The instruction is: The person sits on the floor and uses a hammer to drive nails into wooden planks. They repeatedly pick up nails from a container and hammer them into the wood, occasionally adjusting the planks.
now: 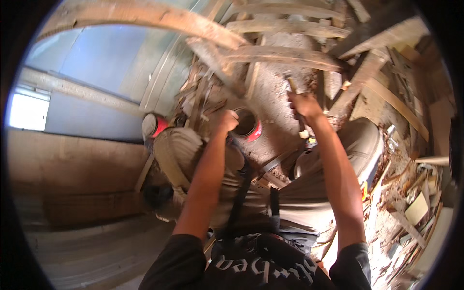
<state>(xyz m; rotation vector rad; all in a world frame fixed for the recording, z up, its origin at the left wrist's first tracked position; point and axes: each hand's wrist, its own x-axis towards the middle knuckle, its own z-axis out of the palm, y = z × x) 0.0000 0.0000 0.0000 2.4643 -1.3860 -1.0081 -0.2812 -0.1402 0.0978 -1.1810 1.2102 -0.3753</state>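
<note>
My left hand [228,120] is closed at the left rim of an open can [254,134] with a red outside and a dark inside. Its fingers curl against the rim, and the can stands on the dusty ground between my knees. My right hand [304,105] is wrapped round the wooden handle of a hammer [292,86], held to the right of the can. The hammer's small dark head points away from me, and the handle's lower end shows below my fist.
A second red can [157,126] lies beside my left knee. Wooden beams [290,55] cross ahead, with slanting boards [396,106] at the right. Wood scraps [415,217] litter the lower right. A panelled wall [92,72] and a wooden board [82,169] are at the left.
</note>
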